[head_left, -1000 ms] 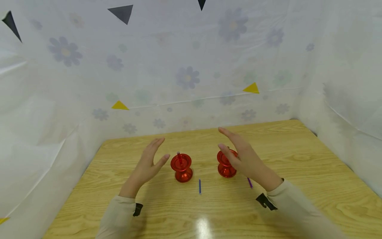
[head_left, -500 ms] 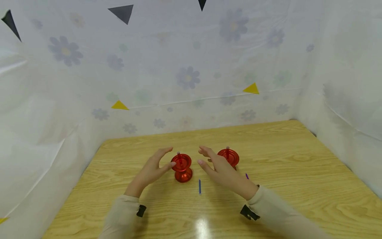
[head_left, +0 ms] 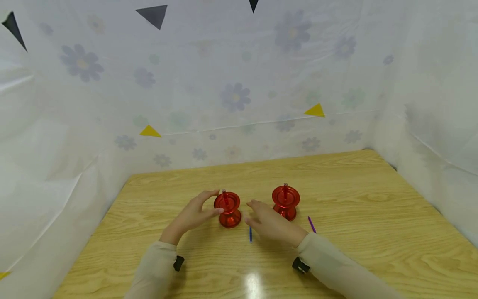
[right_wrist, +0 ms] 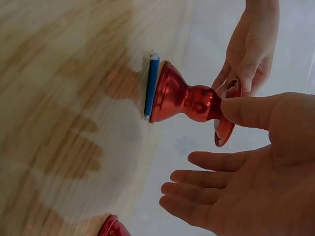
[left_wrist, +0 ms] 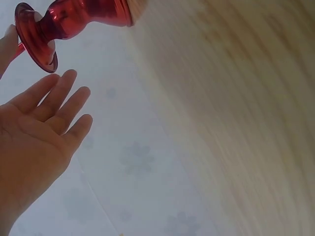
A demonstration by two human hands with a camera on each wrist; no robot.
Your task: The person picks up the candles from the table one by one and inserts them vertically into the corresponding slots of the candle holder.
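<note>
Two red spool-shaped holders stand on the wooden table [head_left: 373, 232], each with a thin pin sticking up. My left hand [head_left: 214, 202] is open beside the left holder [head_left: 228, 209], its thumb and forefinger at the top rim. In the left wrist view the left hand's [left_wrist: 47, 105] fingers are straight, just under that left holder [left_wrist: 64, 24]. My right hand [head_left: 251, 211] is open on the holder's other side, over a blue stick [head_left: 250, 234]. In the right wrist view the right hand's [right_wrist: 206, 147] thumb reaches the left holder's [right_wrist: 192, 101] neck.
The right holder [head_left: 285, 202] stands apart from both hands. A purple stick [head_left: 311, 224] lies on the table just right of it. White flowered sheeting walls in the table at the back and on both sides.
My right hand has moved left, away from the right holder, and dropped low beside the left holder. The left hand has closed in until it touches that holder's rim.
</note>
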